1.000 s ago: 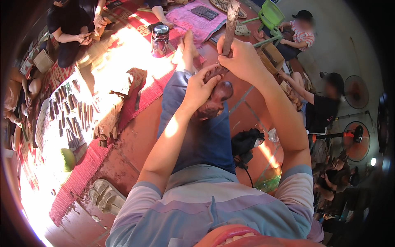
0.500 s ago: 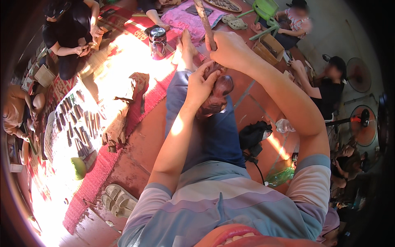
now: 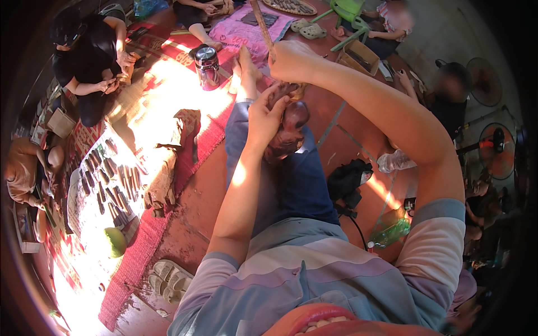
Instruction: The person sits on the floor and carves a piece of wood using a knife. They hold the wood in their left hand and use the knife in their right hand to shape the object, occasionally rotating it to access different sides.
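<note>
A dark reddish-brown carved wooden piece (image 3: 284,140) with rounded, glossy lobes rests over my thighs. My left hand (image 3: 265,115) is closed around its upper part, thumb toward me. Just beyond, my right hand (image 3: 294,61) is closed in a fist around a long wooden stick (image 3: 261,25), which slants up and away to the left. The stick's lower end is hidden by the fist and the piece, so I cannot tell what tips it.
Carving tools (image 3: 112,182) lie in rows on a sheet at left, beside a green fruit (image 3: 115,242). A metal-lidded jar (image 3: 207,68) stands past my feet. Sandals (image 3: 170,280), a black bag (image 3: 348,182) and a green bottle (image 3: 390,234) lie nearby. Other people work around.
My right fist and the stick have shifted left and slightly away from me. My left hand still grips the carved piece. The whole view has also shifted a little.
</note>
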`<act>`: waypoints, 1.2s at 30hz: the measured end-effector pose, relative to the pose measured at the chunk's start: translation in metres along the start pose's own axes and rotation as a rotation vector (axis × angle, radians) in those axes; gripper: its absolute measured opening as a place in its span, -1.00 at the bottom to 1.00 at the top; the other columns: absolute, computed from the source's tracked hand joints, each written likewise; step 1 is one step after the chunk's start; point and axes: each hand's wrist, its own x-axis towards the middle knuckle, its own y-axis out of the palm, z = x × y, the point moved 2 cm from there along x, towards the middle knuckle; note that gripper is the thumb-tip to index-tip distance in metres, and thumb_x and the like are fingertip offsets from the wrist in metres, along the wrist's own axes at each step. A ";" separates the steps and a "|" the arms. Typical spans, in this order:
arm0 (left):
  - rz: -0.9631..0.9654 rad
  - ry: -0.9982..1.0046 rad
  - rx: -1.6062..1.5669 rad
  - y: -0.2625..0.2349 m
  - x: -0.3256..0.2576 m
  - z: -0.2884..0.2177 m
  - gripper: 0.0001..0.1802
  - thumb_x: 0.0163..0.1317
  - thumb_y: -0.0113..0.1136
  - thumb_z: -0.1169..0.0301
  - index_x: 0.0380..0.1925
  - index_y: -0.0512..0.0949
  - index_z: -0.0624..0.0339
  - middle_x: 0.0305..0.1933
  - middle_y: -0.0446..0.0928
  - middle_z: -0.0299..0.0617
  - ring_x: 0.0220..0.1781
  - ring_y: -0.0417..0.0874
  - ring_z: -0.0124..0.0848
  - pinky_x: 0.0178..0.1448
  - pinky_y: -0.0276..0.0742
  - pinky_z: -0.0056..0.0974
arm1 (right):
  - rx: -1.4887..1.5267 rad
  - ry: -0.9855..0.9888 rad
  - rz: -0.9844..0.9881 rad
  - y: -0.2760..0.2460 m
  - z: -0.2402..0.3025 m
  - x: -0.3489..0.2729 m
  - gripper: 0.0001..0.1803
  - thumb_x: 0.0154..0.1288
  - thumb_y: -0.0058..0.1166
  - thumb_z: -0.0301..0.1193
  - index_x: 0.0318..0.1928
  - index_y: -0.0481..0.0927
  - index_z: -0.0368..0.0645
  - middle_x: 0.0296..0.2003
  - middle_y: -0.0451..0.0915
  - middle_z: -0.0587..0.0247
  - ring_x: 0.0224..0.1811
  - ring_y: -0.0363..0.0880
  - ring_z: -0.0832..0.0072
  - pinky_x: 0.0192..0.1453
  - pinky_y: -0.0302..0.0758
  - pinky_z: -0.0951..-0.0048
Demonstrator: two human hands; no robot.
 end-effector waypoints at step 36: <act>-0.014 -0.083 0.184 0.001 0.001 -0.002 -0.64 0.20 0.09 0.58 0.02 0.41 0.44 -0.09 0.59 -0.07 -0.05 0.59 -0.45 0.03 0.48 -0.40 | -0.225 -0.055 0.081 0.012 0.004 0.029 -0.65 0.04 0.00 -0.26 -0.43 0.61 -0.36 -0.51 0.59 -0.10 -0.40 0.65 0.17 -0.31 0.55 0.19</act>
